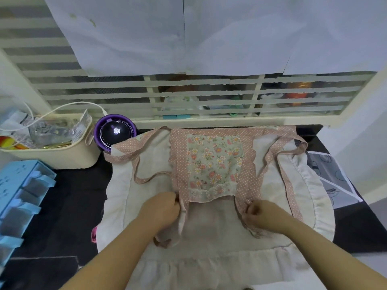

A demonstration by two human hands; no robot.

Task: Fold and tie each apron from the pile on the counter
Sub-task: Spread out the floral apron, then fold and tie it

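Both forearms come in from the near edge. Left hand is curled, pinching the pink dotted strap at the bib's near left corner. Right hand is curled the same way, pinching the matching strap end. The apron lies spread under and between both hands on the black counter, with the cream skirt toward me and the floral bib turned down over it just beyond my knuckles. My read is early: one fold at most, long ties looping loose outboard of each hand, nothing tied, and no pile in view. A pink scrap shows from under the hem left of my left wrist, but I cannot tell what it is. There is bare counter left of the left hand, then a blue drawer unit. Beyond it sit a cream basket and a purple-rimmed pot touching the apron's far left corner. Right of the right hand the ruffle lies beside a printed sheet. A slatted window closes the far side.
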